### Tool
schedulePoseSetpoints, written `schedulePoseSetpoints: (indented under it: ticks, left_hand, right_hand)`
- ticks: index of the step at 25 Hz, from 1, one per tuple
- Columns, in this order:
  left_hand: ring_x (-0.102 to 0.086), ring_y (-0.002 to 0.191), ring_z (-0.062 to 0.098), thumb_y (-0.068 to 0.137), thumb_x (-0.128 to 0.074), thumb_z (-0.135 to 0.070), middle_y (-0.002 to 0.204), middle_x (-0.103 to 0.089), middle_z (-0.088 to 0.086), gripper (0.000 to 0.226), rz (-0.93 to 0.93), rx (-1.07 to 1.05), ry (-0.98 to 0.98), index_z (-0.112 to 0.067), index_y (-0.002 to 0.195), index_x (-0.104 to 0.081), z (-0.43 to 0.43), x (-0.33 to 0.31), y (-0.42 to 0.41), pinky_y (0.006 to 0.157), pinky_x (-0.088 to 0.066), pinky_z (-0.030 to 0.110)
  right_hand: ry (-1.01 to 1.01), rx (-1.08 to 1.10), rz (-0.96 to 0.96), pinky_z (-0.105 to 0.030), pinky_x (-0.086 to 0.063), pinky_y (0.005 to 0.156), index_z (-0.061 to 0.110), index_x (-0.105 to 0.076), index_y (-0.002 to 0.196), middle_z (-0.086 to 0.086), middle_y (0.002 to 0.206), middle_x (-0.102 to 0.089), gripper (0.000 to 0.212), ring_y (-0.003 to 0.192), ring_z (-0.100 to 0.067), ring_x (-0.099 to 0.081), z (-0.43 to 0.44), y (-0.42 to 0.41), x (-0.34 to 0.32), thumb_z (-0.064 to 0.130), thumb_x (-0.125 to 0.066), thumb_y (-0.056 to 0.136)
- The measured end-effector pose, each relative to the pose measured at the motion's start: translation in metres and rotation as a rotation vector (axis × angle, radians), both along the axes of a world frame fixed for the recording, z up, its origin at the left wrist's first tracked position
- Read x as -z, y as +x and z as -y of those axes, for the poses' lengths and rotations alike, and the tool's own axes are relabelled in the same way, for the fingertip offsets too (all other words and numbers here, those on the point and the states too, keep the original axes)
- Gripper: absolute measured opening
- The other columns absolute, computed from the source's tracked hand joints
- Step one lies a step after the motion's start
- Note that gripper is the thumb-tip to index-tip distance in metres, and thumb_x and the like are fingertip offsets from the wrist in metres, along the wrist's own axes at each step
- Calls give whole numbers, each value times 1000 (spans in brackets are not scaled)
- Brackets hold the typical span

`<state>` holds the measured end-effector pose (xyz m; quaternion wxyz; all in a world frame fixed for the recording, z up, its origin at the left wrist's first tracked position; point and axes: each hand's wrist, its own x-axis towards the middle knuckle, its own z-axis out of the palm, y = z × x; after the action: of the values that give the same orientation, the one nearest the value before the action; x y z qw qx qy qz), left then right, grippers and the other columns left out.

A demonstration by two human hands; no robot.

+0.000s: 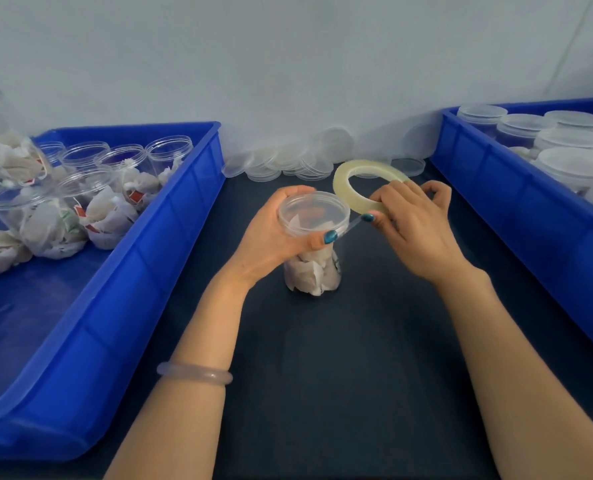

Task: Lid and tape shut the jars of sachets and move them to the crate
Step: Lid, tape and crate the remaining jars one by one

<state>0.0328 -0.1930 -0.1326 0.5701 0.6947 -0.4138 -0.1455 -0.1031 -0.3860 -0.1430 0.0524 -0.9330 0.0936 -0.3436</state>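
A clear plastic jar (314, 271) packed with white sachets stands on the dark table in the middle, with a clear lid (314, 211) on top. My left hand (274, 233) grips the jar just under the lid, its thumb pressing the lid's rim at the front. My right hand (409, 220) pinches a roll of clear tape (348, 176), held upright just right of the lid. A short strip of tape (352, 225) runs from the roll to the lid's rim by my left thumb.
A blue crate (142, 271) at the left holds several open jars of sachets (80, 202). A second blue crate (516, 188) at the right holds several lidded jars (572, 140). Loose clear lids (288, 161) lie along the white wall behind.
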Motion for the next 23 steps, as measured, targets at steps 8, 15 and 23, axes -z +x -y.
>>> schedulePoseSetpoints:
  ticks: [8, 15, 23]
  left_hand:
    - [-60, 109, -7, 62, -85, -28, 120, -62, -18, 82, 2, 82, 34, -19, 136, -51, -4, -4, 3, 85, -51, 15]
    - [-57, 119, -1, 68, -88, -28, 126, -61, -16, 81, -29, 193, 110, -20, 138, -47, -10, -4, 2, 91, -50, 17]
    - [-49, 118, -5, 44, -81, -63, 131, -47, -13, 112, 175, -103, 84, -26, 142, -41, 0, -7, -11, 90, -42, 10]
  right_hand:
    - [19, 128, 70, -39, -21, 88, 13, -57, 99, 7, 94, -43, 56, 93, -22, -49, -15, 10, 7, 58, -24, 100]
    - [107, -1, -31, -34, -16, 87, 15, -54, 107, 6, 99, -43, 77, 93, -11, -36, -17, 12, 8, 70, -2, 93]
    - [41, 62, -21, -33, -15, 82, 19, -56, 101, 8, 92, -47, 52, 89, -11, -40, -16, 10, 3, 63, -29, 96]
